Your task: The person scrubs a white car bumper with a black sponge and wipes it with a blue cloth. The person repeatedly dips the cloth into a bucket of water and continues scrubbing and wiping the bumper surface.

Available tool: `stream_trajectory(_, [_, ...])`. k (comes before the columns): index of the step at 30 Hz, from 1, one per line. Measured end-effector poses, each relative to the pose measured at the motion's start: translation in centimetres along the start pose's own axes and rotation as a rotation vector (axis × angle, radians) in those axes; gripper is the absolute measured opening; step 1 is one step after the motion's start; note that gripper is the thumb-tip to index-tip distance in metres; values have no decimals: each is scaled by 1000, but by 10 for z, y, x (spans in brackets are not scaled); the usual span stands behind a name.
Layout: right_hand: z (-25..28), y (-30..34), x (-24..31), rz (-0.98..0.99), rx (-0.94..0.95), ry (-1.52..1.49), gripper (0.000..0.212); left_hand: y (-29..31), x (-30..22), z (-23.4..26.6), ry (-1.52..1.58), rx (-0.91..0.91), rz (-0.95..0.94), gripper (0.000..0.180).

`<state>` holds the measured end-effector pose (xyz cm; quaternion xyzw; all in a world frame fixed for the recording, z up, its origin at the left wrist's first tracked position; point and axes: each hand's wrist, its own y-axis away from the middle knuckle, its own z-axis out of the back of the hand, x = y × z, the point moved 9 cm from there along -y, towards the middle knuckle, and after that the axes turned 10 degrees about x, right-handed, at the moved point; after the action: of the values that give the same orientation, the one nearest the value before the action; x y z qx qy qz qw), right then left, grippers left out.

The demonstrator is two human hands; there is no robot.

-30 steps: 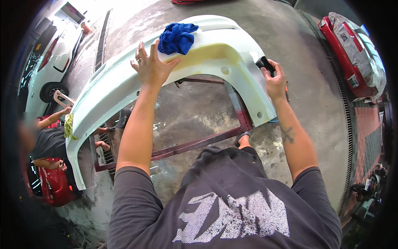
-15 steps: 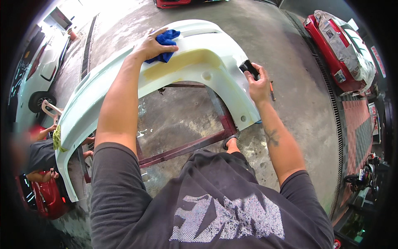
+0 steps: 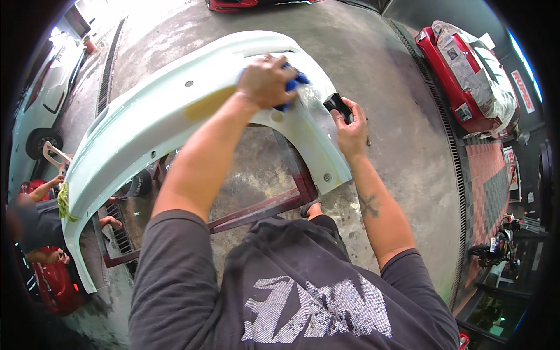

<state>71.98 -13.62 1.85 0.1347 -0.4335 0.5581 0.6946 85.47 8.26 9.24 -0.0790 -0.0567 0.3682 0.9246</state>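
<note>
A pale, whitish-green car bumper (image 3: 131, 114) arches across the view in front of me, with a dull yellowish patch (image 3: 204, 106) along its upper curve. My left hand (image 3: 262, 83) is closed on a crumpled blue cloth (image 3: 298, 79) and presses it to the bumper above the wheel arch; the hand is slightly blurred and hides part of the patch. At the bumper's right edge, my right hand (image 3: 353, 131) grips a small black block (image 3: 336, 106) between thumb and fingers. Whether the block touches the bumper I cannot tell.
A dark red metal frame (image 3: 256, 211) stands under the bumper. At the left end is another person (image 3: 45, 224), near a yellow-green cloth (image 3: 63, 201) draped there. A white car (image 3: 49, 96), a paper-covered red bumper (image 3: 434, 76) and a motorcycle (image 3: 503, 244) stand around.
My left hand has slid the blue cloth to the right along the bumper, uncovering the surface it was on. My right hand still holds the black block by the right edge. The view has shifted slightly.
</note>
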Motion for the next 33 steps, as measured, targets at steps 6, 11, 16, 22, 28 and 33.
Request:
stream_trajectory(6, [-9,9,51,333,31,146,50,56,160,26,324,4,291,66])
stream_trajectory(11, [-23,14,90,617,210,391,53,76,186,11,560,-63,616,99])
stream_trajectory(16, [-41,-11,149,972,502,825,47,115,143,59,923,-73,694,45])
stream_trajectory(22, [-68,-22,172,1264,744,1117,43,120,140,56,946,-93,527,33])
stream_trajectory(28, [-120,-40,187,1383,795,1142,40,124,143,49,931,-166,473,35])
stream_trajectory(33, [-84,-24,181,1366,806,1146,33,122,142,45,1001,-141,418,34])
